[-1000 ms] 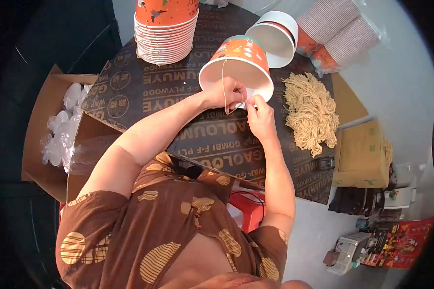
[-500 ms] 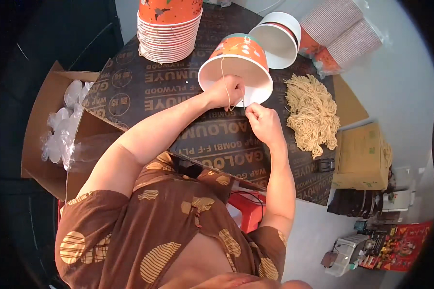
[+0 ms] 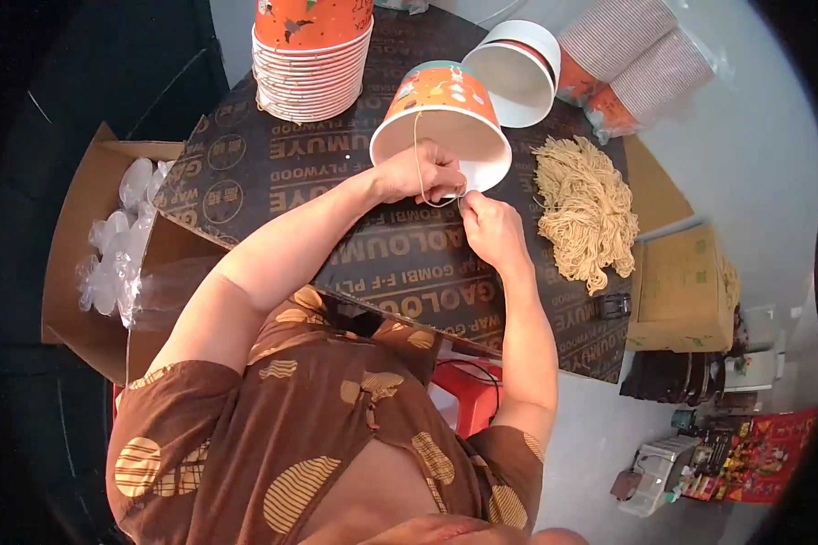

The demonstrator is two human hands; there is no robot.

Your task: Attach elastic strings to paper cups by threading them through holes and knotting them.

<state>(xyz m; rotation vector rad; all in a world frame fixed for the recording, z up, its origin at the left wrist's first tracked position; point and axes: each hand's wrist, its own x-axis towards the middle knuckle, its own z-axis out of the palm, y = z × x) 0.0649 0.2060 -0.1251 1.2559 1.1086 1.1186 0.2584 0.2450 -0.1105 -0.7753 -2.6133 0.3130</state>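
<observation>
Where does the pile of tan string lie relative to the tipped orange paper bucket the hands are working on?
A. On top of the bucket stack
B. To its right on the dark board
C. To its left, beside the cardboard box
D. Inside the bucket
B: the pile of tan string lies on the dark board, right of the orange paper bucket.

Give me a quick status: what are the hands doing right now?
Left hand grips the rim of the tipped orange paper bucket. Right hand pinches a tan string at the rim. Bundle of strings lies beside, nothing blocking.
</observation>
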